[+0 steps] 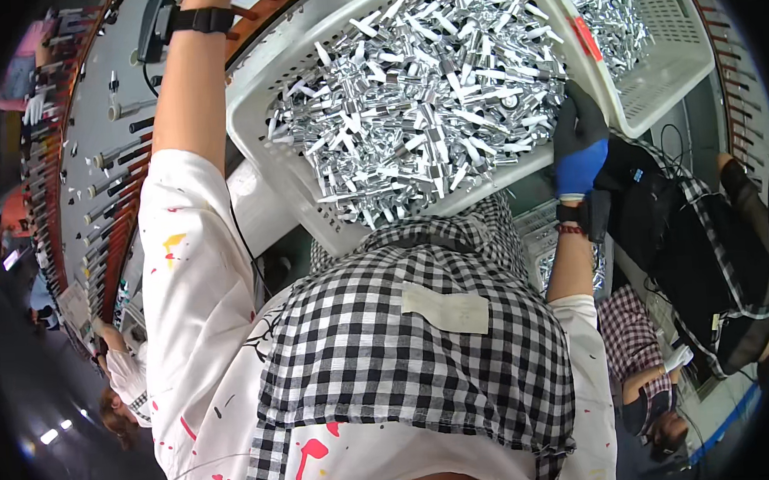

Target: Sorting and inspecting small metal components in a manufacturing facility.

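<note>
My black-and-blue-gloved right hand [581,143] is touching the edge of the big white plastic basket [301,182] of shiny silver-and-white sticks [429,98] before me, maybe holding it steady, but I cannot tell if these fingers [577,101], or my hidden left ones, are squeezing.

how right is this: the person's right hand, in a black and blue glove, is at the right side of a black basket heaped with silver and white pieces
Not quite: the basket is white, not black, as the head view shows. The right hand, in a black and blue glove, is at its right side, and it is heaped with silver and white pieces.
</note>
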Tool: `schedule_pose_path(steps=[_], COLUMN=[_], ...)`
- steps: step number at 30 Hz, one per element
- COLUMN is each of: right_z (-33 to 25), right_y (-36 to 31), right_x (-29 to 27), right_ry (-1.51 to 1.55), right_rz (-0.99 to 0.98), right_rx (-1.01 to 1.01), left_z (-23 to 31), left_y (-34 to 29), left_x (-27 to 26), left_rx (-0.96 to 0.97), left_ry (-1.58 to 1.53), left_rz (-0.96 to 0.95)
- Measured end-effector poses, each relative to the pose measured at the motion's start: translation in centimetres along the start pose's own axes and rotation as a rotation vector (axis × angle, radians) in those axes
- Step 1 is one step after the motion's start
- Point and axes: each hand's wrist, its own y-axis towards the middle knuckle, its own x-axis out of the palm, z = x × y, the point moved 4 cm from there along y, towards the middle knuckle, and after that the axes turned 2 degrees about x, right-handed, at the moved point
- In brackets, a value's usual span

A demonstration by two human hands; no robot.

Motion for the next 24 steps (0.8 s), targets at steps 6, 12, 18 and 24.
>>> schedule_pose_path(steps=[6, 12, 18, 24], right_z=[-5.6, -8.9, -11.6, -9.1], right_y=[1.4, 1.1, 1.3, 0.4], right_x=[-0.9, 2.8, 3.2, 4.1], right_ry=[0.132, -0.203, -0.255, -0.307], right_rz=[0.011, -0.249, -0.287, -0.294], right_rx=[-0.102, -0.313, -0.458, -0.298], left_z=[5.5, 5.5, 0.3, 8.1], left_y=[-5.3, -6.5, -2.6, -5.4], left_x=[1.9, -0.2, -0.6, 0.6], left_rx=[-0.196, 0.168, -0.073, 0.437], left_ry=[0.701, 0.622, 0.241, 0.828], left_rz=[0.054, 0.228, 0.134, 0.203])
